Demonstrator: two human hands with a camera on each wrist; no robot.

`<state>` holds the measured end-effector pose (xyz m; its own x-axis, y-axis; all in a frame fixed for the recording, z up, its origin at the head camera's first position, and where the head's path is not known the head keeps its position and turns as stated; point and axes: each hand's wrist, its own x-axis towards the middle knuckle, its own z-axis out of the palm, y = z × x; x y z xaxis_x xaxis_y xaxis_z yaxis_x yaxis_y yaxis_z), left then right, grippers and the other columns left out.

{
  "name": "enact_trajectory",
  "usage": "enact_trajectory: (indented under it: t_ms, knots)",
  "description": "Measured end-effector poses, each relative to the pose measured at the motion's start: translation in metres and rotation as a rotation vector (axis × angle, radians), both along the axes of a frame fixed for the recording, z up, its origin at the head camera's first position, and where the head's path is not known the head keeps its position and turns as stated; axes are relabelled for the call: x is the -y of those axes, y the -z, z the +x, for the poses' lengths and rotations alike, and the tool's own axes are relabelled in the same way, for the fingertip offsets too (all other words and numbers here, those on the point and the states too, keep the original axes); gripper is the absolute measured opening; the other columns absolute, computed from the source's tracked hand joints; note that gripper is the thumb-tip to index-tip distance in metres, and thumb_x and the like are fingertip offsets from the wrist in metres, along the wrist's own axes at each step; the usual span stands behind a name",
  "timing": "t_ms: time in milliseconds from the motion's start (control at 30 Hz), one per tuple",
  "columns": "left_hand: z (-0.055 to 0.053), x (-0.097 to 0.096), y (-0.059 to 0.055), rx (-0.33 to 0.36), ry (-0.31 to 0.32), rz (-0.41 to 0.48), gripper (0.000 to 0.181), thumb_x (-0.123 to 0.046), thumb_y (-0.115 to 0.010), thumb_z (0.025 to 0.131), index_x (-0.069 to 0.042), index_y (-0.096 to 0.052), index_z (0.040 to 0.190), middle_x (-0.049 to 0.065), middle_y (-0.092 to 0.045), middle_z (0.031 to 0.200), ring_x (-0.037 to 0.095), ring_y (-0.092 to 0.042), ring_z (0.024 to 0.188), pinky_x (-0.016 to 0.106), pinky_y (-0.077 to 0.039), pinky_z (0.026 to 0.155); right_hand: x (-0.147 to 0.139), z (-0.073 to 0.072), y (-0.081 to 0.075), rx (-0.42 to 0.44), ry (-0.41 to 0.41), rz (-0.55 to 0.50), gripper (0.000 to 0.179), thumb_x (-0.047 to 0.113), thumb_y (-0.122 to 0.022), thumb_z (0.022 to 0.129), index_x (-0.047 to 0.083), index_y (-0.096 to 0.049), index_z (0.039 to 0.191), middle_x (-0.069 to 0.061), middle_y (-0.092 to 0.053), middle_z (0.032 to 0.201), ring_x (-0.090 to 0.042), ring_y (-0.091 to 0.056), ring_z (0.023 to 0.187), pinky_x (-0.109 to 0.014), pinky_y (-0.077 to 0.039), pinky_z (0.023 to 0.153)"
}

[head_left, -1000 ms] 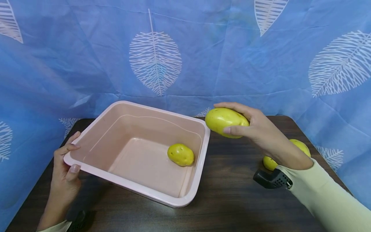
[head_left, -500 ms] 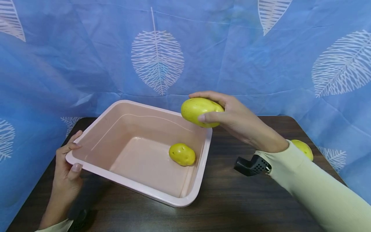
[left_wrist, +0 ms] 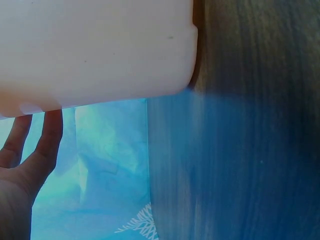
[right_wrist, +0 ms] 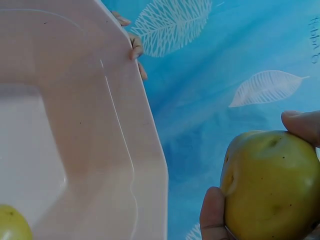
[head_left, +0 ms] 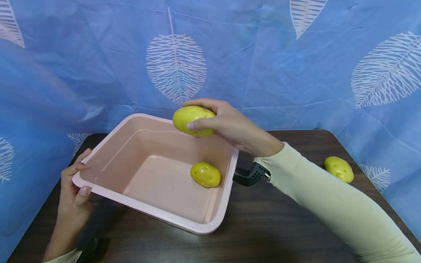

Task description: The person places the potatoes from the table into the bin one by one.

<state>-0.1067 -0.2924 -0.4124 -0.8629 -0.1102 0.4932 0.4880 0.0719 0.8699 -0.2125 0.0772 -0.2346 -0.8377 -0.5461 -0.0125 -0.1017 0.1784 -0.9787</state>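
a left hand [head_left: 70, 190] grips a pink tub [head_left: 158, 190] by its left corner, apparently to steady it. a yellow potato [head_left: 185, 114] is clasped high in a right hand [head_left: 230, 122], likely for clearance, its exact depth hard to judge. a second potato [head_left: 205, 174] lies inside, near the right wall. a sleeve [head_left: 312, 188] partly hides a third potato [head_left: 339, 168] near the right edge of the table [head_left: 279, 219].
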Motion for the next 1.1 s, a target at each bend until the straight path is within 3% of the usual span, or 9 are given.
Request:
enact_trajectory:
  t_ms: [367, 467, 800, 1100]
  knots:
    - [0.0, 0.002, 0.001, 0.001, -0.015, -0.027, 0.051, -0.014, -0.057, 0.104, 0.005, -0.034, 0.146, 0.009, -0.022, 0.172, 0.033, -0.024, 0.149, 0.026, -0.03, 0.111, 0.05, -0.016, 0.008, 0.105, -0.053, -0.047, 0.057, 0.014, -0.078, 0.089, 0.02, -0.062, 0.144, -0.005, -0.06, 0.135, -0.026, -0.062, 0.114, -0.047, -0.055, 0.101]
    - [0.0, 0.002, 0.0, 0.003, -0.018, -0.039, 0.051, -0.014, -0.057, 0.104, 0.005, -0.034, 0.146, 0.01, -0.022, 0.172, 0.032, -0.024, 0.149, 0.026, -0.03, 0.111, 0.061, -0.021, 0.012, 0.115, -0.067, -0.043, 0.059, 0.013, -0.078, 0.089, 0.019, -0.061, 0.145, -0.004, -0.06, 0.136, -0.025, -0.061, 0.114, -0.043, -0.057, 0.097]
    - [0.005, -0.008, -0.016, 0.159, -0.084, -0.051, 0.059, -0.019, -0.058, 0.105, 0.005, -0.027, 0.149, -0.001, -0.021, 0.173, 0.03, -0.022, 0.151, 0.036, -0.028, 0.116, 0.093, -0.034, 0.028, 0.171, -0.111, -0.034, 0.064, 0.011, -0.078, 0.09, 0.017, -0.057, 0.15, -0.004, -0.059, 0.134, -0.023, -0.063, 0.108, -0.036, -0.058, 0.09]
    - [0.001, -0.002, -0.006, 0.033, 0.014, 0.005, 0.051, -0.008, -0.056, 0.104, 0.003, -0.033, 0.148, 0.01, -0.019, 0.173, 0.028, -0.027, 0.146, 0.022, -0.04, 0.099, 0.118, -0.037, 0.043, 0.224, -0.085, -0.007, 0.059, 0.012, -0.079, 0.09, 0.017, -0.062, 0.146, -0.003, -0.063, 0.124, -0.022, -0.063, 0.103, -0.035, -0.057, 0.086]
